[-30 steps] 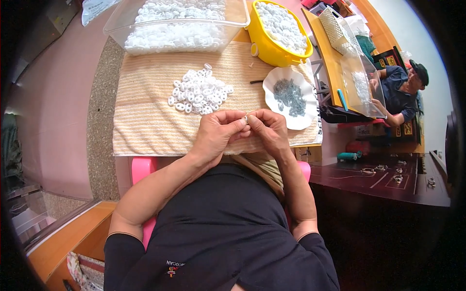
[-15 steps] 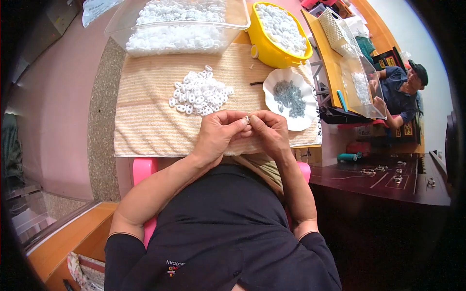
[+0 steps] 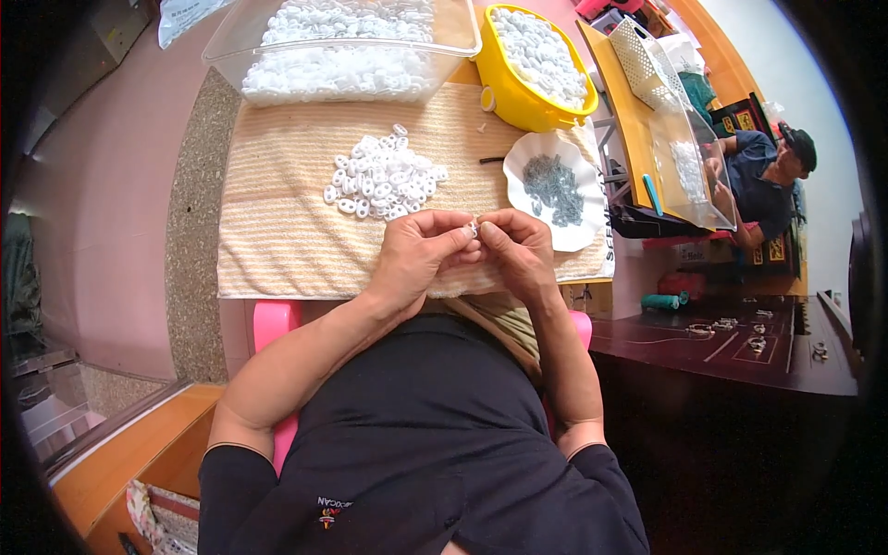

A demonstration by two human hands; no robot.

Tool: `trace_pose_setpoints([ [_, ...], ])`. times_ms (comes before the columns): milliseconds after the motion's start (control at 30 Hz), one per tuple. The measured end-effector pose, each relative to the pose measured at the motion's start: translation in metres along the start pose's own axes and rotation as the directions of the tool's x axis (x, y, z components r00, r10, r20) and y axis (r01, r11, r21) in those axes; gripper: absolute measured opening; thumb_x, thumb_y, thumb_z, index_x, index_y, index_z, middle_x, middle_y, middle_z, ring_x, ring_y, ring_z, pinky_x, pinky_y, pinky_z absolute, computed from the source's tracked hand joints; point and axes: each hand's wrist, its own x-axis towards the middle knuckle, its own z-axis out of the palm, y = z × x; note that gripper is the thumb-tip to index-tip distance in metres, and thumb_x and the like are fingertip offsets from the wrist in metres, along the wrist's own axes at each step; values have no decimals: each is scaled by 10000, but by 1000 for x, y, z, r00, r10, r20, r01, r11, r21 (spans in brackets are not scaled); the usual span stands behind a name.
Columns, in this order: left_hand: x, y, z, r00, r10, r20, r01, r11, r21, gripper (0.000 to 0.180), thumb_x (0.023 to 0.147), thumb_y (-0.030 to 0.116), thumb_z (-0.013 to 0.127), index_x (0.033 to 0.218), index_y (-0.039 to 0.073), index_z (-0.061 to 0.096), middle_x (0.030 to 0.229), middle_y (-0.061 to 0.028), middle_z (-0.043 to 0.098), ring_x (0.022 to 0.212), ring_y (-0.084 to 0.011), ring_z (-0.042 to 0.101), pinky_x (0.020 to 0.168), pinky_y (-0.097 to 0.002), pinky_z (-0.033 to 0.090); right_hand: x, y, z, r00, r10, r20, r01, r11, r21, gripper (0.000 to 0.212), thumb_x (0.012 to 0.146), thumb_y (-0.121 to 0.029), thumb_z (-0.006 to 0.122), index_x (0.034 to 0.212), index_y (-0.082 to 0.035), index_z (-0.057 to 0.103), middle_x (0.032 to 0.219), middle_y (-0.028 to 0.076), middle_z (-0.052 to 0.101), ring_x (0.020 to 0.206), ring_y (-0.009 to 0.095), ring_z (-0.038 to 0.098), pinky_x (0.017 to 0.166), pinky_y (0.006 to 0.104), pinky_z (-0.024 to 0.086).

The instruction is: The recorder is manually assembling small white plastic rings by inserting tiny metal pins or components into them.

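My left hand (image 3: 418, 252) and my right hand (image 3: 518, 250) meet over the near edge of the striped towel (image 3: 277, 213). Between their fingertips is a small white plastic piece (image 3: 474, 228), pinched from both sides and mostly covered. Just beyond my left hand lies a pile of white oval pieces with holes (image 3: 384, 176). Close to my right hand stands a white scalloped dish (image 3: 575, 239) with small clear grey parts (image 3: 553, 190) in it. Whether one of those parts is in my fingers I cannot tell.
A clear plastic bin (image 3: 453, 74) full of white pieces stands at the back, beside a yellow tub (image 3: 518, 102) of similar pieces. A short black stick (image 3: 491, 160) lies left of the dish. At the right, a person (image 3: 768, 166) sits at another table with a clear bin.
Both hands keep the same pinch, with only a slight shift of the fingertips around the small piece. The whole view has moved very little.
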Motion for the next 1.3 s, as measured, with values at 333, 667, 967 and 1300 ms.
trace_pose_setpoints([
  [333,-1,2,2,1000,-8,-8,8,1000,-13,144,888,13,625,1026,-27,615,894,-98,664,776,-156,667,758,-285,582,0,-11,1,1000,19,21,-19,999,-44,148,911,-101,643,976,32,635,854,54,676,744,95,636,676,236,546],
  [667,-9,11,9,999,34,-38,-35,999,-41,144,890,36,627,1010,-42,632,874,-93,670,757,-140,655,750,-260,563,18,-27,4,1000,20,3,-19,990,-143,135,915,-87,622,994,20,645,856,39,658,719,92,618,636,238,530],
  [967,-25,16,23,997,77,2,-77,997,6,172,890,38,637,1053,-15,640,910,-83,679,784,-147,667,753,-274,567,55,-16,22,945,-224,239,328,671,-666,248,828,-56,643,1066,14,646,827,103,647,722,184,619,632,287,486],
  [1300,-24,16,22,998,64,19,-63,998,-11,175,886,44,647,1050,-16,641,922,-88,682,780,-143,669,751,-275,573,60,-23,40,959,-176,220,278,457,-845,255,793,-173,662,977,1,642,876,172,655,829,329,651,730,409,506],
])
